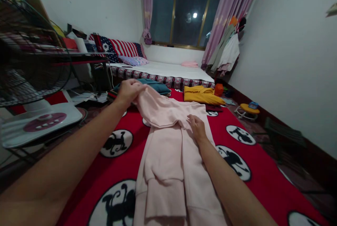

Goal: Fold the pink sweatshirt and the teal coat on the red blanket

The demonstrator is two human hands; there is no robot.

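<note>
A pale pink sweatshirt lies lengthwise on the red blanket, with a ribbed sleeve cuff folded down along its front. My left hand is closed on a far-left corner of the fabric and holds it up off the blanket. Across from it, my right hand is at the garment's right side, fingers curled together against the cloth; the fingertips are partly hidden. Beyond the left hand lies a folded teal garment. A folded yellow garment sits at the far right.
A fan stands close on the left, beside a cluttered desk. Behind the blanket is a bed against the window wall. To the right are a yellow stool and a dark folding stool.
</note>
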